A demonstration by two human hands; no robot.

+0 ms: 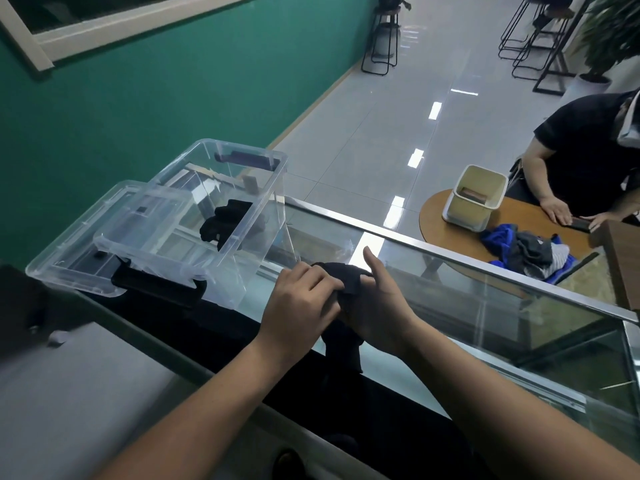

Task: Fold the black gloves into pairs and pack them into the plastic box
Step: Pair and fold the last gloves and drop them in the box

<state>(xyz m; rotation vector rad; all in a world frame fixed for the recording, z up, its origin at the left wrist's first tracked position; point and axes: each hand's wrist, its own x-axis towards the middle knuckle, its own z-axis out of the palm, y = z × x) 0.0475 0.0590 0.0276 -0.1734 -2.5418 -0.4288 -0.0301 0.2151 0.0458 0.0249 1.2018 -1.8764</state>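
Here, black gloves (348,284) in left hand (301,301).

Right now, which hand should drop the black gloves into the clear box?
Probably the left. Both hands hold the black gloves, but the left hand lies on the side toward the plastic box; the right hand would have to reach across.
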